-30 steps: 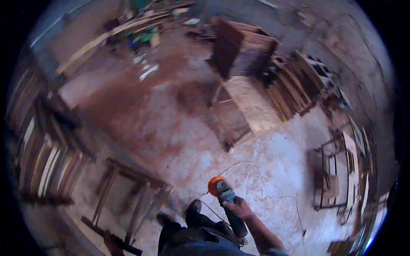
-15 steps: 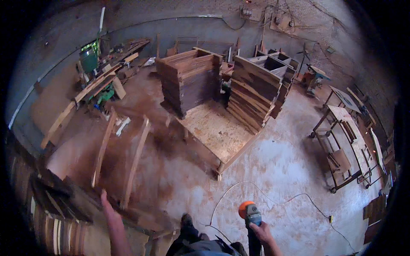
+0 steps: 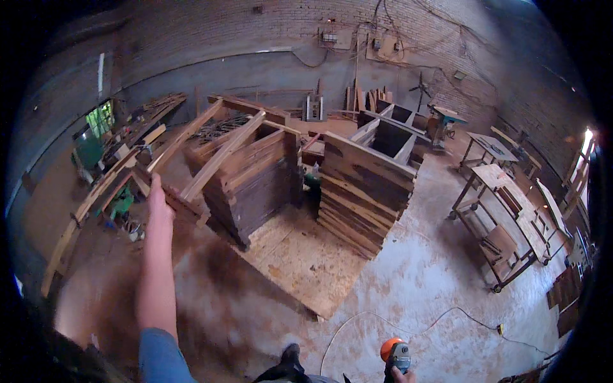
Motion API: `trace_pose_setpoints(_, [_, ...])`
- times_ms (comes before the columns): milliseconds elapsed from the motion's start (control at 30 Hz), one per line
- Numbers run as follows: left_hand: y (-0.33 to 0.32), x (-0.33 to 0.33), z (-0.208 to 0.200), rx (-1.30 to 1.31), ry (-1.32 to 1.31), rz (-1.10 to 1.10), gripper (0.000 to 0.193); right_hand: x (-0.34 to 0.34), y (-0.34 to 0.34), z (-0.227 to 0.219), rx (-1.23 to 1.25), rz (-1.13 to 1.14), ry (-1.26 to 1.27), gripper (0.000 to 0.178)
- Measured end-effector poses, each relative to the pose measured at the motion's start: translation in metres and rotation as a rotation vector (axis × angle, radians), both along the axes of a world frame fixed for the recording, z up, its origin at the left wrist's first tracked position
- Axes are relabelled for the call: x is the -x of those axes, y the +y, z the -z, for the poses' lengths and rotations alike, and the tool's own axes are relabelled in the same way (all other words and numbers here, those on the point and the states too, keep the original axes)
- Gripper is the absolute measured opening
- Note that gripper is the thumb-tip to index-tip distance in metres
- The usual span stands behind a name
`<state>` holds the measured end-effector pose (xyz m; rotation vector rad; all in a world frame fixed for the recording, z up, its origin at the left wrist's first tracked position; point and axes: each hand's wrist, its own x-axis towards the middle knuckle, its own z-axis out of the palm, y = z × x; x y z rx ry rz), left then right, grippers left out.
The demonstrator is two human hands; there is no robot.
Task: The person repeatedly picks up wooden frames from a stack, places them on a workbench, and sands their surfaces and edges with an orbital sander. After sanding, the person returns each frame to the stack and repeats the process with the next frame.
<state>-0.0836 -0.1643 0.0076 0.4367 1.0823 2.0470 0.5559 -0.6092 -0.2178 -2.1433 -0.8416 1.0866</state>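
My left hand (image 3: 161, 203) is closed around the near crosspiece of a wooden frame (image 3: 227, 153), my arm stretched out ahead. Two long rails run from that crosspiece to another at the far end. The frame's far part overlaps the top of the left slatted wooden cabinet side (image 3: 265, 172); I cannot tell whether they touch. Low in the view, my right hand (image 3: 402, 375) grips an angle grinder (image 3: 400, 355) with an orange disc (image 3: 389, 346), held over the floor. The lower part of this hand is cut off by the picture's edge.
The cabinet's wooden base panel (image 3: 306, 258) lies ahead, with a second slatted block (image 3: 364, 191) on its right. A pale cord (image 3: 364, 314) trails across the dusty floor. A wheeled workbench (image 3: 511, 198) stands at the right; long timbers (image 3: 70, 223) lie at the left.
My left arm has reached forward, and the wooden frame has moved up and away toward the cabinet. The angle grinder sits lower and farther right in view. The view has tilted upward.
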Motion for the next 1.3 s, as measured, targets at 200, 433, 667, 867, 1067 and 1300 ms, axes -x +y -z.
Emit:
trace_pose_setpoints(200, [0.148, -0.029, -0.015, 0.107, -0.082, 0.069, 0.041, 0.019, 0.037, 0.039, -0.016, 0.169, 0.129, 0.044])
trace_pose_setpoints(433, [0.239, -0.007, 0.020, 0.227, -0.076, 0.129, 0.042, 0.032, 0.060, 0.025, -0.142, 0.126, -0.155, 0.036])
trace_pose_setpoints(667, [0.254, 0.031, 0.023, 0.221, -0.014, 0.236, 0.048, 0.030, 0.064, 0.046, -0.111, 0.202, 0.083, 0.028])
trace_pose_setpoints(867, [0.205, 0.014, -0.022, 0.481, 1.722, -0.845, 0.058, 0.047, 0.073, 0.025, -0.191, 0.245, 0.106, 0.023])
trace_pose_setpoints(1067, [0.182, -0.099, -0.055, 0.397, 1.887, 0.377, 0.058, 0.065, 0.108, -0.025, -0.113, 0.244, 0.272, 0.023])
trace_pose_setpoints(1300, [0.208, -0.104, -0.034, 0.592, 2.049, 0.366, 0.044, 0.068, 0.102, -0.021, -0.047, 0.270, 0.295, 0.034])
